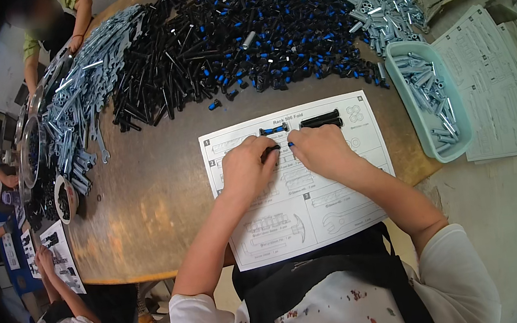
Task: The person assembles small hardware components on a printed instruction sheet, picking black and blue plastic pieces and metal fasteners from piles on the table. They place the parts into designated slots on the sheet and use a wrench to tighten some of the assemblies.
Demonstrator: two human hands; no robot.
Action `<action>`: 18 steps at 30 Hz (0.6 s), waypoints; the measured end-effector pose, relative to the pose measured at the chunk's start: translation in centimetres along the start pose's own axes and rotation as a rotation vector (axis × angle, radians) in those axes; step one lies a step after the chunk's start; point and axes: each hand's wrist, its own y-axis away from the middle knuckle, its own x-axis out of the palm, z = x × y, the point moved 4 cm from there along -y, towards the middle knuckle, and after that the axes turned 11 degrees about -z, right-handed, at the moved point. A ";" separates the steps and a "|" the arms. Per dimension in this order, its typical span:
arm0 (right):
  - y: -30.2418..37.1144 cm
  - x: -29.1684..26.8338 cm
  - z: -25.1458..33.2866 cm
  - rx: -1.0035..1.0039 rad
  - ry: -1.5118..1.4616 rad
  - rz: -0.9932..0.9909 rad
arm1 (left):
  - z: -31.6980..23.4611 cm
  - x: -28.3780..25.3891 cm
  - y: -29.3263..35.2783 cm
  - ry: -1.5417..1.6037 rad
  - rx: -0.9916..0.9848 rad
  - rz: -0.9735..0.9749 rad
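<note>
- black apron (317, 267): nearest, overlapped slightly by the sheet's lower edge.
- printed sheet (369, 196): slightly skewed on the worktable (141, 202); a title, numbered panels, line drawings and captions, the small ones blurred; both hands hide its middle.
- left hand (245, 166): thumb and forefinger pinching a black bolt (269, 152), mostly hidden, over the sheet's upper half, its long axis roughly left to right.
- right hand (323, 148): fingers bent close together, a blue bit (291, 144) at the tips; cannot tell whether it is pinched.
- blue-banded bolts (273, 130): beyond the fingers, lying left to right.
- long black rods (321, 119): side by side on the sheet, also left to right.
- mint tray (464, 126): right, holding silver sleeves (434, 94), beside more printed sheets (487, 81).
- silver wrenches (92, 72), black bolt heap (262, 32): farther off.
</note>
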 end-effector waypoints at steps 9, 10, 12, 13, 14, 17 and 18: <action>-0.9 0.4 0.4 -0.001 -0.175 -0.089 | 0.2 0.2 -0.3 0.009 0.015 -0.011; -0.8 0.2 0.5 0.011 -0.194 -0.088 | 0.2 0.1 -0.3 0.014 0.011 -0.008; -0.7 -0.5 0.6 0.027 -0.234 -0.096 | 0.1 -0.2 -0.1 0.092 -0.011 -0.015; -1.4 -1.1 0.3 0.061 -0.260 -0.112 | 0.4 -0.6 -0.4 0.104 -0.047 0.007; -2.1 -1.9 0.2 0.096 -0.287 -0.126 | 1.0 -1.5 -1.0 0.080 -0.131 -0.016; -5.3 -2.8 -0.2 0.039 -0.336 -0.249 | 4.3 -3.7 -3.7 -0.049 -0.178 -0.210; -7.0 -1.8 -0.2 -0.009 -0.354 -0.292 | 5.2 -4.2 -4.9 -0.141 -0.148 -0.259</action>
